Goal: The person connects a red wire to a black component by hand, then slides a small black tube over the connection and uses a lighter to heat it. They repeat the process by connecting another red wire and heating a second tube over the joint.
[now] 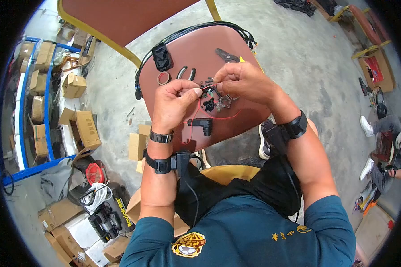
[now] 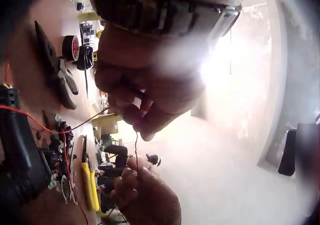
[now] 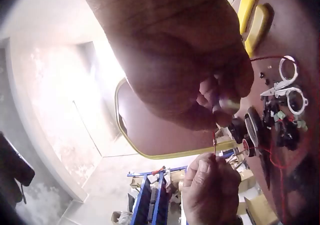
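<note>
A thin red wire [image 1: 209, 86] runs between my two hands above a brown chair seat [image 1: 200, 44]. My left hand [image 1: 171, 100] pinches it between thumb and fingers. Close by, my right hand [image 1: 247, 80] pinches it with its fingertips. In the right wrist view the short stretch of wire [image 3: 215, 144] between the hands is taut. Loose red wire [image 2: 30, 116] trails down toward the seat. Beneath the hands lies a pile of small black parts [image 1: 209, 105], beside silver folding scissors [image 3: 287, 89].
On the seat are grey-handled pliers [image 2: 57, 69], a tape roll [image 1: 163, 78], a black pouch [image 1: 161, 57], a black elbow-shaped piece [image 1: 200, 125] and a yellow-handled tool [image 3: 252, 22]. Black cable [image 1: 182, 30] lines the seat's back edge. A blue shelf [image 1: 51, 102] with boxes stands left.
</note>
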The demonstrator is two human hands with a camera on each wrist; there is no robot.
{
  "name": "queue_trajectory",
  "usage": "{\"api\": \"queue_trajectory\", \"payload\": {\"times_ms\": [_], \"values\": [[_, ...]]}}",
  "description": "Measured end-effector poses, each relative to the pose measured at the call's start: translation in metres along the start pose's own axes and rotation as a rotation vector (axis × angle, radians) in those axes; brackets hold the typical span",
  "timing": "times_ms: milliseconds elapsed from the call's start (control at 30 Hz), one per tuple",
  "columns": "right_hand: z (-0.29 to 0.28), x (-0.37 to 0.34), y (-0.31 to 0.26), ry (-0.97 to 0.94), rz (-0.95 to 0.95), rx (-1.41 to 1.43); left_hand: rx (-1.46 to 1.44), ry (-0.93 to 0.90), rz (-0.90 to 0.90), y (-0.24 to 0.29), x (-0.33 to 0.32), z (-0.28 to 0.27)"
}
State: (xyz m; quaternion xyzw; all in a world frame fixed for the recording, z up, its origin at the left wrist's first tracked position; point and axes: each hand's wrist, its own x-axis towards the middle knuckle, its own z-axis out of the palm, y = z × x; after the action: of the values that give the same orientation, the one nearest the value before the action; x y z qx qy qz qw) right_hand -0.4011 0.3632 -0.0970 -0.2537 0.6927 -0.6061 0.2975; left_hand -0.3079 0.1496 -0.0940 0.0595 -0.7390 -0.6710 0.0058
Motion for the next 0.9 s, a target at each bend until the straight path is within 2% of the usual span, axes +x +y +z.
{"api": "queue_trajectory", "payload": {"times_ms": [133,233,333,433,533,900], "values": [[-0.006,0.002,0.003,0.017,-0.018,-0.059,-0.037,0.030,0.005,0.005,-0.006,-0.007],[-0.009,0.003,0.005,0.010,0.063,0.015,-0.029,0.045,0.025,0.004,-0.009,-0.015],[-0.009,0.002,0.002,0.035,0.017,-0.031,0.031,0.058,0.032,0.001,-0.012,-0.021],[-0.009,0.003,0.005,0.126,-0.122,0.039,0.142,0.064,0.038,0.000,-0.015,-0.027],[-0.013,-0.003,-0.009,0.227,-0.044,-0.012,0.076,0.138,0.050,-0.001,-0.018,-0.032],[-0.014,-0.003,-0.012,0.228,-0.011,-0.002,0.067,0.151,0.061,0.003,-0.018,-0.036]]}}
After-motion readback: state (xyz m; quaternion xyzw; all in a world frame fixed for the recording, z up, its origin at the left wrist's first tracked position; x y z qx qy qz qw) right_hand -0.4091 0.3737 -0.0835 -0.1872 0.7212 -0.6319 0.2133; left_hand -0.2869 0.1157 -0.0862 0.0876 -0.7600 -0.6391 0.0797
